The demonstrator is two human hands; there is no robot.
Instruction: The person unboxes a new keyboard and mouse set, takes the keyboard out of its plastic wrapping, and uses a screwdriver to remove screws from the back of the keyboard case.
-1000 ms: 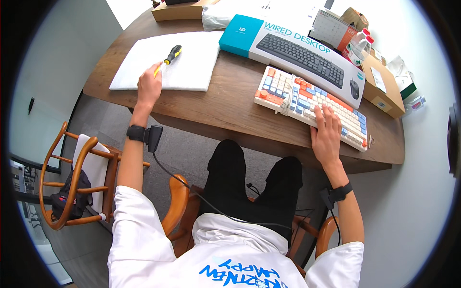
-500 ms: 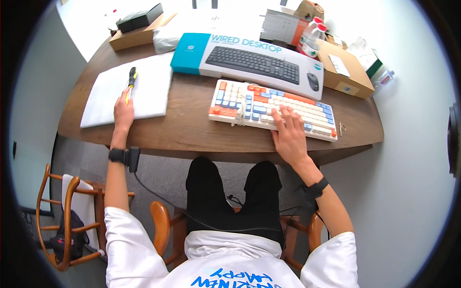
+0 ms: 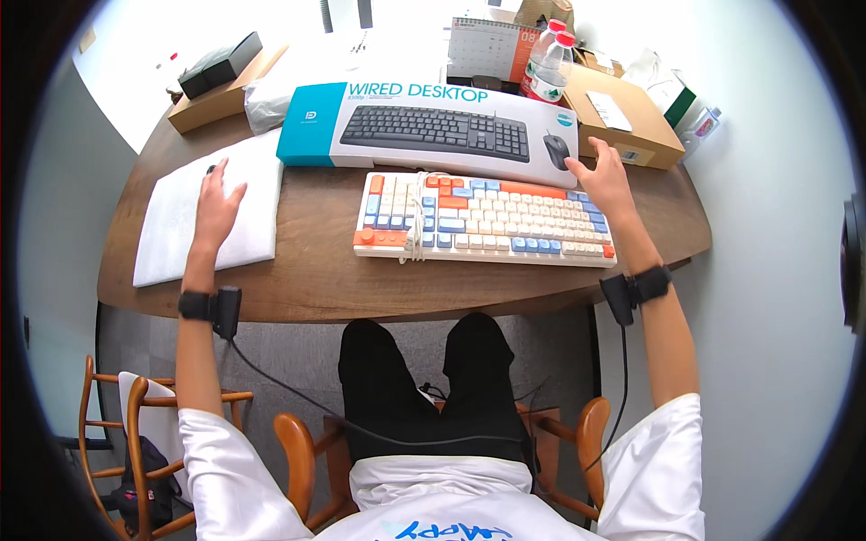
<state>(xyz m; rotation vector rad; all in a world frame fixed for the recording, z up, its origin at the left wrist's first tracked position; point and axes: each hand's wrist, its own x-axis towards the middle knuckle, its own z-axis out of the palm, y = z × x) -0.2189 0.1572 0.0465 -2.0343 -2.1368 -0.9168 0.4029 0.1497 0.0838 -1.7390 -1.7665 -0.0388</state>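
My left hand (image 3: 216, 212) is over the white foam sheet (image 3: 167, 239) at the left of the table, fingers stretched and thumb out to the side. Beyond its fingertips shows a small dark end of the screwdriver (image 3: 212, 169); the hand hides the rest. My right hand (image 3: 606, 185) has its thumb and fingers apart by the right end of the blue and white keyboard box (image 3: 311, 126), near the mouse printed on it. I cannot tell whether it touches the box. Nearer me lies a cream, orange and blue keyboard (image 3: 487, 218), a white cable bundled over its left part.
Behind the box stand a desk calendar (image 3: 492, 50) and two red-capped bottles (image 3: 548, 72). A brown carton (image 3: 645, 140) is at the right, another carton (image 3: 203, 106) with a black box (image 3: 219, 65) at the far left. A wooden chair (image 3: 135, 442) stands at the lower left.
My right hand has left the keyboard and moved up and right to the box's end. My left hand has let go of the screwdriver and spread its fingers. The view has shifted slightly.
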